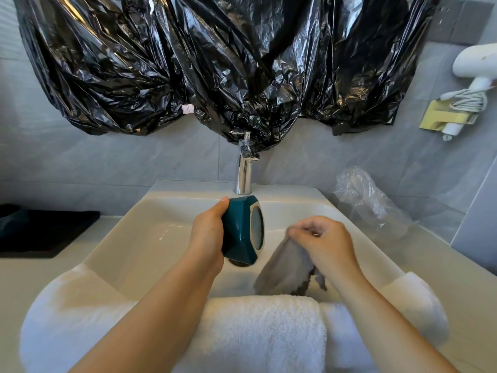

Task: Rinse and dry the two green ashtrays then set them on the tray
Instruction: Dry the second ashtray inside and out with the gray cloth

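Observation:
My left hand (pixel 208 232) grips a dark green faceted ashtray (pixel 242 230), held on its side over the white sink (pixel 150 238) with its base turned to the right. My right hand (pixel 322 240) pinches a grey cloth (pixel 285 270) that hangs down into the basin, a short gap right of the ashtray. A black tray (pixel 51 232) lies on the counter at the far left, with a second dark green ashtray (pixel 12 220) just visible on it at the frame edge.
A chrome tap (pixel 243 170) stands behind the basin, no water visibly running. A white towel (pixel 255 332) drapes over the sink's front edge. Black plastic sheeting (pixel 215 63) covers the wall above. Clear plastic wrap (pixel 368 200) lies on the right counter; a white hairdryer (pixel 470 76) hangs at right.

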